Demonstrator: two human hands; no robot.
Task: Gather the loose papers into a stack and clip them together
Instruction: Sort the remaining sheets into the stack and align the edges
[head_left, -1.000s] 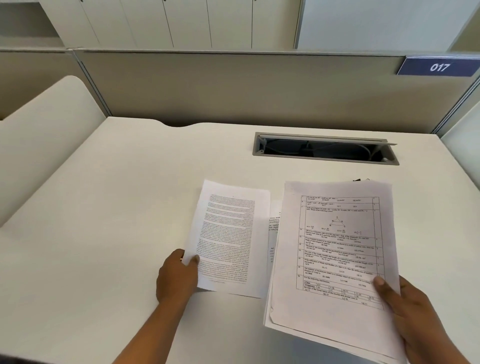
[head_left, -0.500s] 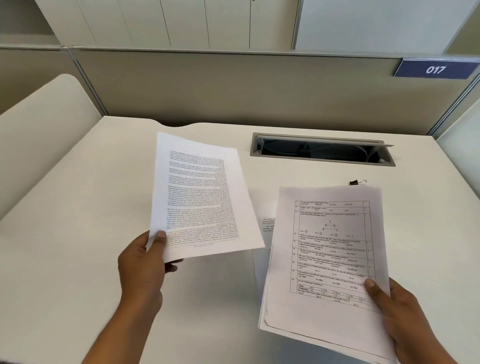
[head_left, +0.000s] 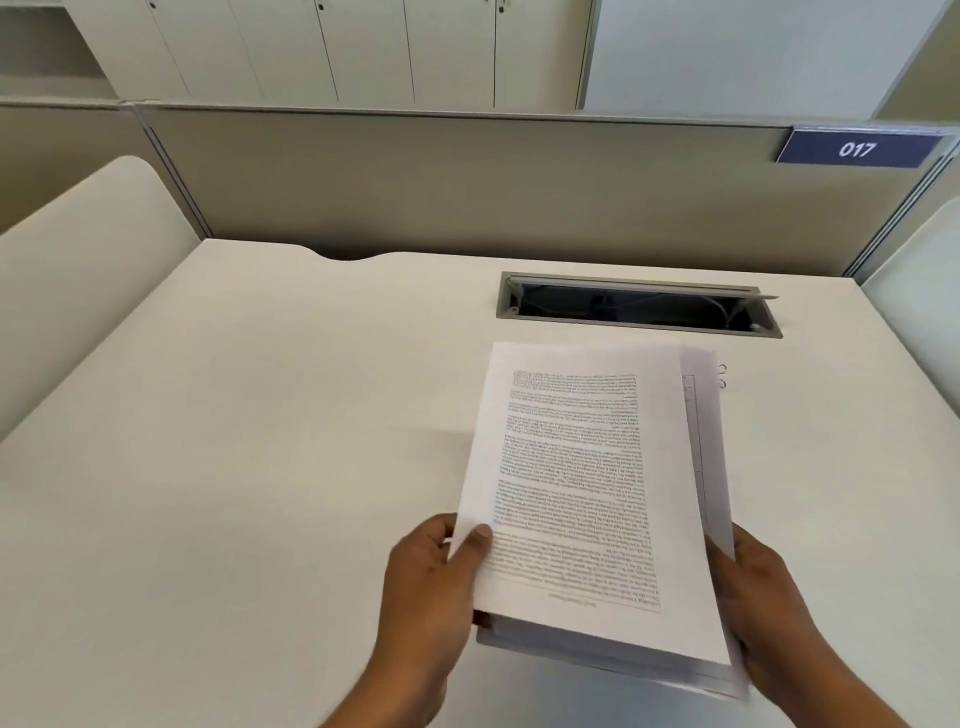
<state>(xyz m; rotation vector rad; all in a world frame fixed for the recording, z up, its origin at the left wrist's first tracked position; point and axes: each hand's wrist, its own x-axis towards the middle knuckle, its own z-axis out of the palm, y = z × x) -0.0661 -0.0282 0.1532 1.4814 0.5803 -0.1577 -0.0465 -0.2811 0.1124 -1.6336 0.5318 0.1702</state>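
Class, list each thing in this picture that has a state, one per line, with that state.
Paper stack: held up, unclipped.
Text sheet: atop it, edges unaligned.
Left hand: pinches the text sheet.
Right hand: grips the paper stack.
Binder clip: loose, mostly hidden.
Cable hatch: open.

L hand, R hand grip stack (near corners).
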